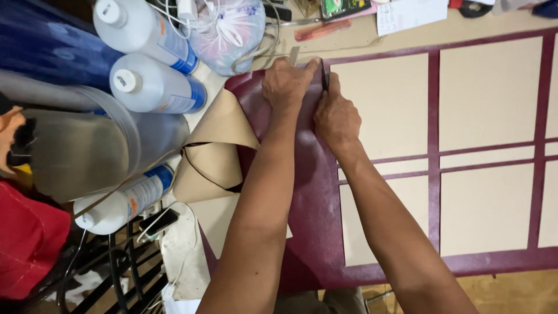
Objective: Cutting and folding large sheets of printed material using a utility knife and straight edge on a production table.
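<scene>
A dark maroon sheet (pixel 314 192) lies on the table with several tan cardboard panels (pixel 381 104) stuck on it in a grid. My left hand (pixel 286 84) presses flat on the maroon sheet at the top left corner, fingers near a metal ruler (pixel 294 55). My right hand (pixel 336 116) sits just beside it, gripping a thin dark blade (pixel 325 80) held against the edge of a tan panel. The sheet's left edge is curled up, showing its tan backing (pixel 215 151).
Three white plastic bottles (pixel 154 87) with blue labels lie at the left by a clear container (pixel 87 151). A tied plastic bag (pixel 226 32), cables and papers crowd the far edge. A phone (pixel 160 222) and a black rack are at lower left.
</scene>
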